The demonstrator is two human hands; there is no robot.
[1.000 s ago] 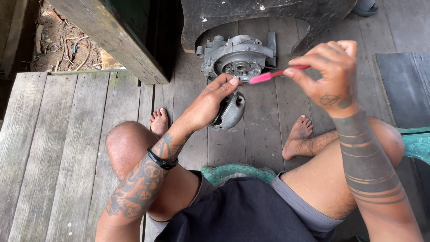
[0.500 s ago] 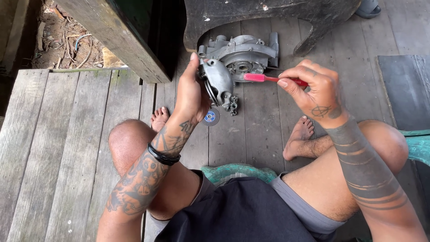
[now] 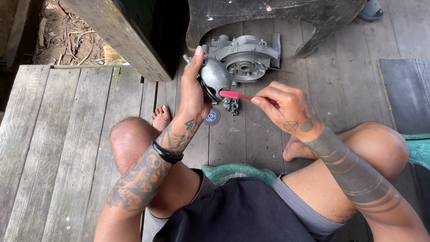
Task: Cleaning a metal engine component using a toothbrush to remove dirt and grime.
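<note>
Up close, rounded grey metal cover (image 3: pixel 214 77), pink toothbrush (image 3: pixel 237 95)

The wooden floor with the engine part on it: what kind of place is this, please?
Probably an outdoor wooden porch used as an informal repair spot: weathered floor planks, bare ground with debris beyond the edge, and a metal engine casing lying on the boards.

One label showed: a small round blue label (image 3: pixel 212 116) with pale markings, at the centre of a dark grey disc (image 3: pixel 215 121) that lay flat on the wooden floor (image 3: pixel 251 143). It sat just below the left hand's fingers (image 3: pixel 195 62), beside the wrist. No packages, signs or screens were visible.
</note>
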